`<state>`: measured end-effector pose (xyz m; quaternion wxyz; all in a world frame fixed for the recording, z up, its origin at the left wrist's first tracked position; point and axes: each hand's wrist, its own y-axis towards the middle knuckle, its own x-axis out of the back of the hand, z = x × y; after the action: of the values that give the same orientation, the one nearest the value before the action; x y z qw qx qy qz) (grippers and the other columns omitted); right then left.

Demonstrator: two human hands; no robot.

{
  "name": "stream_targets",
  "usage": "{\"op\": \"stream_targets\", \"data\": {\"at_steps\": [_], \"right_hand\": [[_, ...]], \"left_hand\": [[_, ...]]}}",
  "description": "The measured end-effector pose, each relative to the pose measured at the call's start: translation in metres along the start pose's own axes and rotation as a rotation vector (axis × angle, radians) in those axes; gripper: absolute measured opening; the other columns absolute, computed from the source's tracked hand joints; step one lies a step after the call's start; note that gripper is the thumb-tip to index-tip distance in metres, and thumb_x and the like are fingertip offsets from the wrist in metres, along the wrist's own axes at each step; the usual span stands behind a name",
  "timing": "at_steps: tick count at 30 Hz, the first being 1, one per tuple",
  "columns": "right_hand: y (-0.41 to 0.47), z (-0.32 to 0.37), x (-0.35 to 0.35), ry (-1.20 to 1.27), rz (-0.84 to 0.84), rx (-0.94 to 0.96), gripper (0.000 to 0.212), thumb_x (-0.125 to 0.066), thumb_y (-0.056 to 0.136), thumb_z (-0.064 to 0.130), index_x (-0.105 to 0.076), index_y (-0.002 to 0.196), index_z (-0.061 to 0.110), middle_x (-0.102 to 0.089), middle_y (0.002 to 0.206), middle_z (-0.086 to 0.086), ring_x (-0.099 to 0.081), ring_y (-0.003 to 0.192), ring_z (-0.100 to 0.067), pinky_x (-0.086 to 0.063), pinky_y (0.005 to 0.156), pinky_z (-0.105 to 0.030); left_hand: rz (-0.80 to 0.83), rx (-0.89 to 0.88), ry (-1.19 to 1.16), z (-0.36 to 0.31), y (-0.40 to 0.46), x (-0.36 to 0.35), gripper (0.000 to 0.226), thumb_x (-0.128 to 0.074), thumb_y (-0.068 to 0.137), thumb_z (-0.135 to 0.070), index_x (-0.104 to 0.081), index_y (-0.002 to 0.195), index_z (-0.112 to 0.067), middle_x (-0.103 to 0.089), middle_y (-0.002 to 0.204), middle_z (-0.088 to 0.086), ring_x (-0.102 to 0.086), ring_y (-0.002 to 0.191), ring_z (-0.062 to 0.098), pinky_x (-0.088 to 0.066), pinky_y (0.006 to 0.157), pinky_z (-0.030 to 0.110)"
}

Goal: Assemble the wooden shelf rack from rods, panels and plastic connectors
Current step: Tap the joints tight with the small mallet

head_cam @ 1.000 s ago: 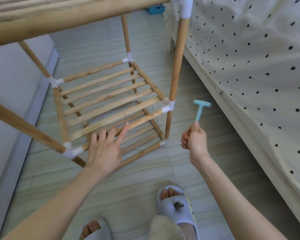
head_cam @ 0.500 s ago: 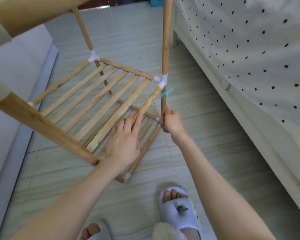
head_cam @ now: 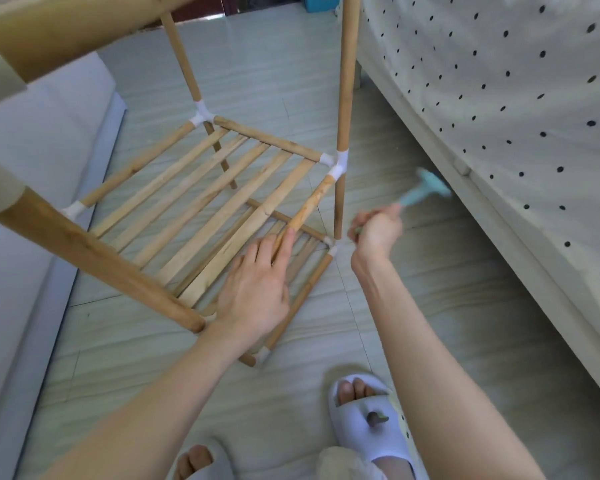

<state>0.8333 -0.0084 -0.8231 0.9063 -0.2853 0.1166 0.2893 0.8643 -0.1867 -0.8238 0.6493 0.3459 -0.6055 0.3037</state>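
Rack standing on the floor between a white unit and the bed

The left hand (head_cam: pixel 257 289) is lying flat, fingers straight, on the wooden rack's (head_cam: pixel 205 188) front rod (head_cam: pixel 309 206). The right hand (head_cam: pixel 378 230) is gripping a blurred teal hammer (head_cam: pixel 426 190) just beside the white corner connector (head_cam: pixel 338 164), in the narrow floor (head_cam: pixel 447 306) strip along the bed (head_cam: pixel 499 98) edge.

We see bare forearms, no sleeves. On our feet are pale lilac open-toe slippers (head_cam: pixel 371 424). The right one carries a small charm (head_cam: pixel 374 418).
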Motion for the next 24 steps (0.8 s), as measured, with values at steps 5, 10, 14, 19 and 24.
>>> {"op": "stream_targets", "data": {"at_steps": [5, 10, 14, 19, 24], "right_hand": [[-0.002, -0.005, -0.002, -0.043, -0.031, -0.011, 0.039, -0.020, 0.103, 0.025, -0.033, 0.067, 0.016, -0.035, 0.040, 0.004, -0.031, 0.035, -0.010, -0.025, 0.038, -0.020], [-0.010, -0.011, -0.001, -0.194, 0.195, -0.086, 0.036, -0.021, 0.102, 0.026, -0.033, 0.069, 0.017, -0.030, 0.039, 0.007, -0.025, 0.031, -0.008, -0.021, 0.037, -0.017], [-0.006, 0.004, 0.010, -0.138, 0.029, -0.013, 0.037, -0.020, 0.103, 0.028, -0.033, 0.070, 0.017, -0.041, 0.051, 0.000, -0.034, 0.044, -0.013, -0.030, 0.041, -0.020], [-0.007, 0.013, 0.032, -0.370, 0.154, 0.143, 0.041, -0.020, 0.104, 0.030, -0.041, 0.071, 0.017, -0.055, 0.079, -0.004, -0.051, 0.072, -0.013, -0.037, 0.060, -0.021], [-0.026, 0.017, 0.033, -0.522, 0.389, 0.273, 0.042, -0.021, 0.104, 0.030, -0.051, 0.074, 0.026, -0.062, 0.111, -0.008, -0.054, 0.112, -0.024, -0.044, 0.088, -0.035]], "left_hand": [[-0.008, -0.007, 0.004, 0.000, -0.001, 0.002, 0.076, -0.052, 0.086, -0.021, -0.012, 0.151, -0.013, -0.039, 0.137, 0.008, -0.040, 0.123, 0.024, -0.044, 0.093, 0.037], [-0.020, -0.016, 0.012, 0.005, -0.002, 0.003, 0.072, -0.053, 0.086, -0.019, -0.019, 0.149, -0.013, -0.045, 0.134, 0.009, -0.047, 0.119, 0.025, -0.043, 0.092, 0.039], [-0.116, -0.082, 0.008, 0.023, -0.013, 0.004, 0.054, -0.046, 0.091, -0.021, -0.038, 0.141, -0.005, -0.058, 0.119, 0.009, -0.058, 0.108, 0.026, -0.040, 0.097, 0.045], [-0.163, -0.229, 0.152, 0.070, -0.039, 0.004, 0.044, -0.045, 0.086, -0.013, -0.055, 0.129, -0.010, -0.065, 0.112, 0.008, -0.059, 0.113, 0.026, -0.034, 0.097, 0.043], [-0.137, 0.028, 0.160, 0.095, -0.059, 0.007, 0.055, -0.051, 0.074, 0.003, -0.058, 0.128, -0.008, -0.061, 0.126, 0.010, -0.052, 0.122, 0.037, -0.033, 0.096, 0.058]]}}
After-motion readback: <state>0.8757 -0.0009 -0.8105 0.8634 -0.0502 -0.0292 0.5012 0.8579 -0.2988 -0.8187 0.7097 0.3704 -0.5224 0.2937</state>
